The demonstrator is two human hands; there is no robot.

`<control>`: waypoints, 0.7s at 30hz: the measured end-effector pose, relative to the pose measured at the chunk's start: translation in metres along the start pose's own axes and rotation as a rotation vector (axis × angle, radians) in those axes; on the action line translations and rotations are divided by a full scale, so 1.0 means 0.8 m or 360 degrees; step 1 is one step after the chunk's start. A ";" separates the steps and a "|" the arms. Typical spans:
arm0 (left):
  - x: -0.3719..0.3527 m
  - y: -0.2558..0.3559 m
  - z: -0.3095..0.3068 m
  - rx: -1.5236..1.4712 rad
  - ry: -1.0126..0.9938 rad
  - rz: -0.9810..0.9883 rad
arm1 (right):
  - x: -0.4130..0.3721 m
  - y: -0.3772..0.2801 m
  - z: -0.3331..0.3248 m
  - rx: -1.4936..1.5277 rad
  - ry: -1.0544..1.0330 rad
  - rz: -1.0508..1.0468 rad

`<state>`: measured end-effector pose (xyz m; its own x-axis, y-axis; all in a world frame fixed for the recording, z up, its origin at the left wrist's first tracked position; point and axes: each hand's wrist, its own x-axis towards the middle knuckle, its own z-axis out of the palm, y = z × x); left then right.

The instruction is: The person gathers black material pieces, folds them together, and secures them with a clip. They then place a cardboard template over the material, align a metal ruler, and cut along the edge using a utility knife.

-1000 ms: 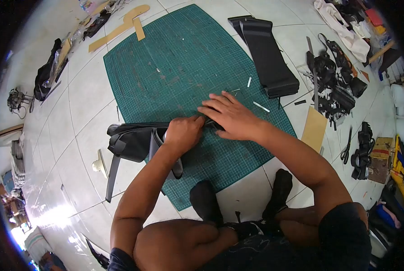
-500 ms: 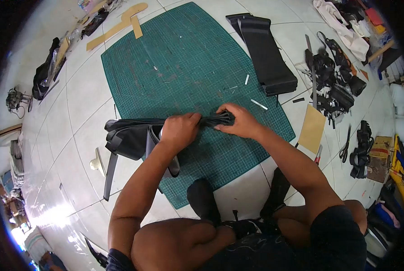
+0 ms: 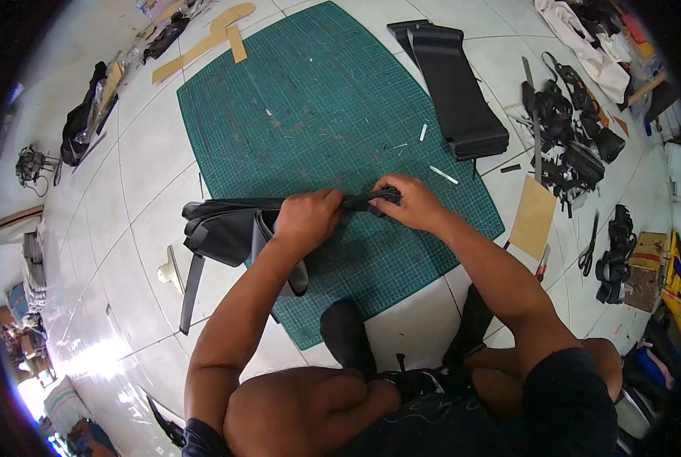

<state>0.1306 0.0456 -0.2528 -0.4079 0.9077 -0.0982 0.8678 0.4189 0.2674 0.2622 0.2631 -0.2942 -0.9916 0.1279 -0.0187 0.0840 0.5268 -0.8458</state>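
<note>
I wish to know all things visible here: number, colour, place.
cutting mat: 1, green, centre
strip bundle: 1, black, across mat's left edge
folded stack: 1, black, upper right
sticks: 2, white, mat's right
sheet: 1, tan, right
cutouts: at least 2, tan, top left
scrap pile: 1, mostly black, right
scissors: 1, dark, right
strap bundle: 1, black, beside scissors
tool: 1, red, beside sheet
unclear object: 1, cream, left
edge clutter: uncountable, mixed, borders
socks: 2, black, mat's near side
left hand: 1, bare, gripping strip bundle
right hand: 1, bare, same bundle
</note>
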 end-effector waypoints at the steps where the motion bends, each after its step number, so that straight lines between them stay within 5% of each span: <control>1: -0.002 -0.004 -0.001 -0.0001 0.0010 -0.0002 | -0.001 0.001 0.000 -0.0019 0.0020 -0.0022; 4: -0.024 -0.033 -0.010 0.0137 0.0169 -0.0093 | -0.001 0.004 -0.003 -0.0038 0.0023 -0.0015; 13: -0.126 -0.106 -0.058 0.0163 -0.0124 -0.0596 | -0.002 0.004 -0.012 -0.0058 0.0134 0.0136; 21: -0.184 -0.132 -0.057 0.0081 0.0079 -0.0645 | -0.002 0.013 -0.017 -0.0024 0.0137 0.0025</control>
<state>0.0857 -0.1334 -0.2232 -0.7318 0.6671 -0.1394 0.6463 0.7442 0.1686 0.2662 0.2798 -0.2960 -0.9781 0.2075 0.0145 0.1015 0.5370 -0.8375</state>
